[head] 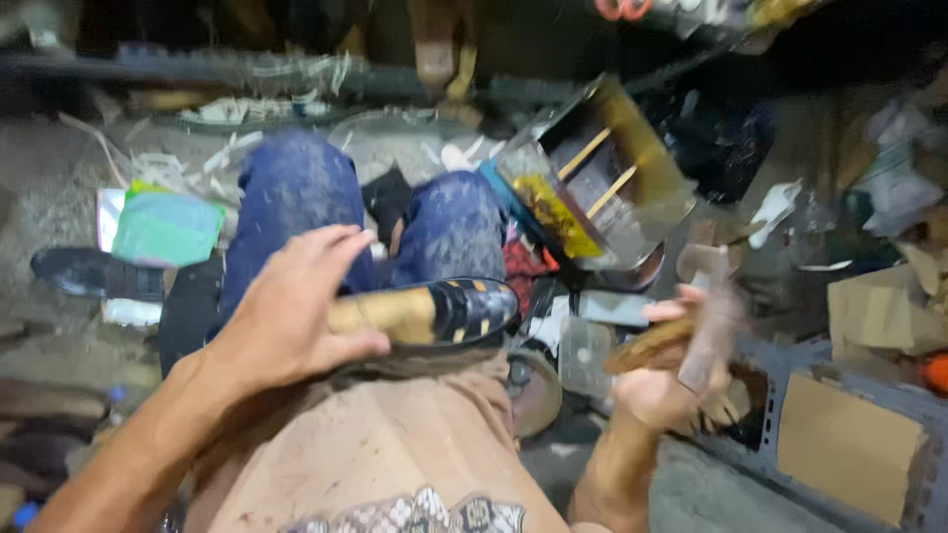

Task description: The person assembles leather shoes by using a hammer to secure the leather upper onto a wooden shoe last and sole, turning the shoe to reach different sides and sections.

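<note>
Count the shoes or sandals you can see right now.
2: a black-and-tan sandal held by the left hand on the lap, and a dark shoe on the floor at left. Clutter may hide others.

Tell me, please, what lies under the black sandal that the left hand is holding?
The sandal rests on the person's lap, on tan cloth. The left hand covers its heel end, so whatever lies beneath that part is hidden.

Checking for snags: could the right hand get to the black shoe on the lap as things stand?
Probably yes. The right hand is beside the lap, with open space toward the black shoe, but it already grips a blurred tool.
</note>
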